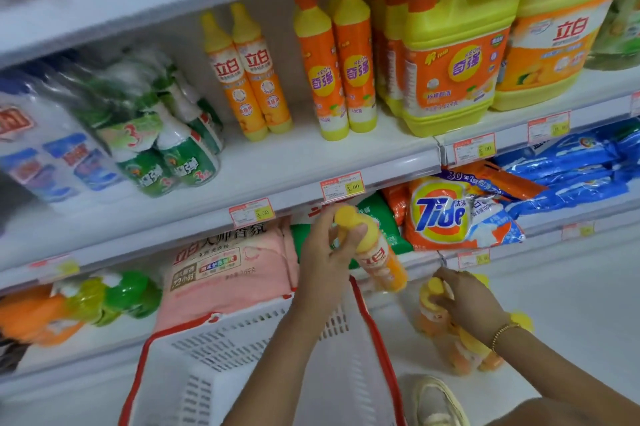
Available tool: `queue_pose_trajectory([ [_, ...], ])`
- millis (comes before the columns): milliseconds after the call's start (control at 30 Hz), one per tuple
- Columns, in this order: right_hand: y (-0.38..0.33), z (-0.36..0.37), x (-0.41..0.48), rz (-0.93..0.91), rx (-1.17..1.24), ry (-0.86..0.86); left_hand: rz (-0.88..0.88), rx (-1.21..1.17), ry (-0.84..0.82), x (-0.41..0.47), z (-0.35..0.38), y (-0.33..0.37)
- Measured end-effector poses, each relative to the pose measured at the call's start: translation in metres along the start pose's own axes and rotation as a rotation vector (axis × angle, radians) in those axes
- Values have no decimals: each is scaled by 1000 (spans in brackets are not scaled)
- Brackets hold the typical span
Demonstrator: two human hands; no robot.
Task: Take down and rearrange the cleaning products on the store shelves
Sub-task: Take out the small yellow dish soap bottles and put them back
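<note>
Restocking in mid-course, head view. My left hand (329, 252) grips an orange-and-yellow detergent bottle (381, 263) by the neck, with my fingers curled just below its yellow cap. It holds the bottle tilted in the air in front of the lower shelf edge and above the far rim of the white basket (225, 356). My right hand (460, 294) is curled over the top of a second bottle (431, 313) of the same kind. That bottle stands on the floor (571, 304) at the front of a cluster of like bottles (464, 353), which sits beside the basket.

On the middle shelf (277, 162), two matching bottles (247, 72) stand upright side by side, with bare shelf in front of them. Taller orange bottles (336, 79) and yellow jugs (453, 55) stand to their right, and green spray bottles (166, 148) to their left.

I judge the take-down of this product to be largely done, since most of it stands on the floor. The rearranging is only partly done: two bottles are on the shelf, one is in each of my hands, and several remain below. Whether the lifted bottle is going up or coming down cannot be read here.
</note>
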State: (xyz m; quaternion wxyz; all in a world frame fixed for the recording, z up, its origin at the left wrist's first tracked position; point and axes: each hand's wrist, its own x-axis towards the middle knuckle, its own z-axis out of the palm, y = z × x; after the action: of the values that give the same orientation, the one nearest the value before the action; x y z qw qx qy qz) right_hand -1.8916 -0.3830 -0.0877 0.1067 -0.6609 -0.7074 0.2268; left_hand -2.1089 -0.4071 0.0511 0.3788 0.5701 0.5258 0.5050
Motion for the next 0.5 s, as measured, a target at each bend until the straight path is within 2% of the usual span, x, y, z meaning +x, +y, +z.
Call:
queue_pose_trajectory([
  [100,-28,-36,-12,-42,211,123,152,-9,34,-3,-35,40],
  [300,-114,-154,-53,-372,494,426,408,58,216,-12,-92,99],
  [433,-167,-199,-54,-561,621,580,513,161,273,8,-117,114],
  [500,-191,-207,-40,-630,582,663,521,211,263,27,-130,113],
])
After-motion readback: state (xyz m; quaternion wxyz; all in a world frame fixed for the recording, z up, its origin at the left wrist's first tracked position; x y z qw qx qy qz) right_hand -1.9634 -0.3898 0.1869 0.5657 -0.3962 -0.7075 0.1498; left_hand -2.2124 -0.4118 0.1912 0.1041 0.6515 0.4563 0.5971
